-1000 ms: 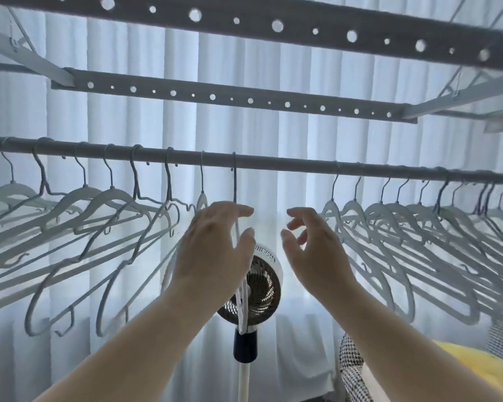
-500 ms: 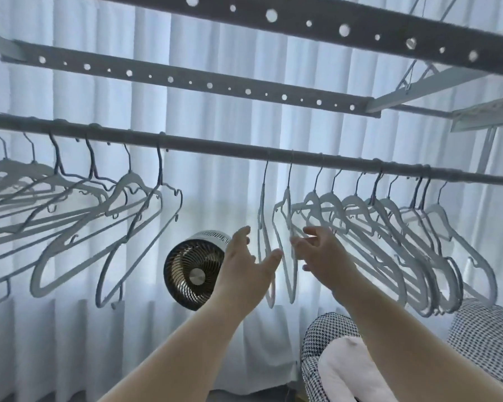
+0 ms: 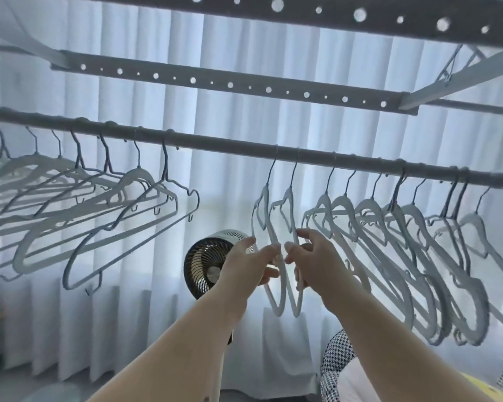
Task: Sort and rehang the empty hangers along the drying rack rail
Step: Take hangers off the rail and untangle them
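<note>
On the rail, pale slim hangers, empty

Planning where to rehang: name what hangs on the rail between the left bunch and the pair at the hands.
Nothing; head view shows that rail stretch bare.

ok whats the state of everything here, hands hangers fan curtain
left hand, grips the left middle hanger
right hand, grips the right middle hanger
left middle hanger, hooked on the rail, turned edge-on
right middle hanger, hooked on the rail, turned edge-on
left bunch of hangers, on the rail, slanted
right bunch of hangers, on the rail, packed close
fan, cannot tell if running
curtain, drawn shut
</note>
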{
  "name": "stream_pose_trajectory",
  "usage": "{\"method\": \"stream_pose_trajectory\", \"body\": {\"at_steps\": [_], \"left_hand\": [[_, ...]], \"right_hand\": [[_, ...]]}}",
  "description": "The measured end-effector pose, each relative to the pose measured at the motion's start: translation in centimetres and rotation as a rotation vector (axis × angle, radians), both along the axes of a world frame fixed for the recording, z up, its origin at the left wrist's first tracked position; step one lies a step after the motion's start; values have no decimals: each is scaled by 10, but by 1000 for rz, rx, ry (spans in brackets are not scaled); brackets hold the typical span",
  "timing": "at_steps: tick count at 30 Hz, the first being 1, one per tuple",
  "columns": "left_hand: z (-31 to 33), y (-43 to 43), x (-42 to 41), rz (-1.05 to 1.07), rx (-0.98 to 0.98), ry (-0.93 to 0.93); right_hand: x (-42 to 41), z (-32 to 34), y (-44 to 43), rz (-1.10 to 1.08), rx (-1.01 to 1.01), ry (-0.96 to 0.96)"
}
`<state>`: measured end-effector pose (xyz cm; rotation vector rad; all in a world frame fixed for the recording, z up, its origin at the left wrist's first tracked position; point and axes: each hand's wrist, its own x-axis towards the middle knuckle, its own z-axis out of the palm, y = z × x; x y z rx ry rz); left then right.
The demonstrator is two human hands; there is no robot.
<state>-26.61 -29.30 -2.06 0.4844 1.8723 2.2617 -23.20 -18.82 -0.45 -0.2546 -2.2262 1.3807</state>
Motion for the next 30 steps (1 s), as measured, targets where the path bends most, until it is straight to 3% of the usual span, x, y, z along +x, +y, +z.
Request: {"method": "stream_pose_trajectory", "body": {"at_steps": [8,16,30], "left_hand": [[11,0,-12,-61,-15,6],[16,-30,-32,18,-115,80],[12,-94,-64,131,54,42]], "right_hand": [[-7,5,-10,-13,-7,27],[-23,1,-40,-17,66,32],[-65,-4,-101,-14,39,84]]}}
